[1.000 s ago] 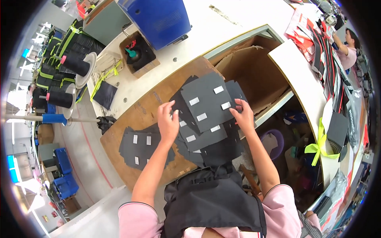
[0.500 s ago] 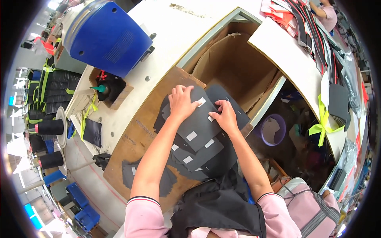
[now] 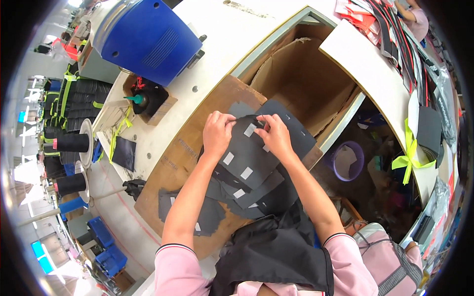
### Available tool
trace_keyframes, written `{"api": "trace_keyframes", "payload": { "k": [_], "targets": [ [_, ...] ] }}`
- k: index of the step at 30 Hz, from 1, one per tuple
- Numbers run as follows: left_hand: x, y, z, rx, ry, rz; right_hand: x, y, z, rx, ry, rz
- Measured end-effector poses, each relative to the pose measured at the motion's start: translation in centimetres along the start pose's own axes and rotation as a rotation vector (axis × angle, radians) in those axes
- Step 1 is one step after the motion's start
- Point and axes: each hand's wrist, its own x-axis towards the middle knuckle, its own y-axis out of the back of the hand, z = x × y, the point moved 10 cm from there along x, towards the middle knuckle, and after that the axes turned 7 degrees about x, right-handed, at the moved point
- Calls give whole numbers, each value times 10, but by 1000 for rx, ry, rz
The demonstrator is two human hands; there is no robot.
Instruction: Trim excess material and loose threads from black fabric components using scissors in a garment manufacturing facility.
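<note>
A dark grey fabric panel (image 3: 239,160) with small white rectangular patches lies on top of a loose pile on a brown board. My left hand (image 3: 218,134) pinches its far edge at the left. At the same edge, a little to the right, the fingers of my right hand (image 3: 274,136) are closed on the panel too. That edge is lifted slightly between the two hands. A darker panel (image 3: 291,122) with small white marks lies partly under it at the right. Another small stack of grey pieces (image 3: 210,217) rests near my left forearm.
Beyond the brown board (image 3: 170,180) stands a blue machine housing (image 3: 143,44) on the white table (image 3: 212,37). An open cardboard box (image 3: 308,74) sits in the table cutout. A purple bin (image 3: 362,163) is at the right; black thread cones (image 3: 71,143) stand at the left.
My left hand has gone from lying spread on the panel to pinching its far edge. My right hand has moved up to that edge, which is now raised.
</note>
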Motion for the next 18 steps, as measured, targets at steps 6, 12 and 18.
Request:
{"api": "trace_keyframes", "payload": {
  "k": [6, 12, 18],
  "targets": [
    [-12, 44, 46, -225, 57, 42, -10, 19, -18, -23, 10, -23],
    [-42, 52, 50, -618, 234, -79, -45, 6, -42, 258, -38, -385],
    [-102, 0, 54, -868, 577, -375, -80, 33, -76, 105, 177, -127]
  ]
}}
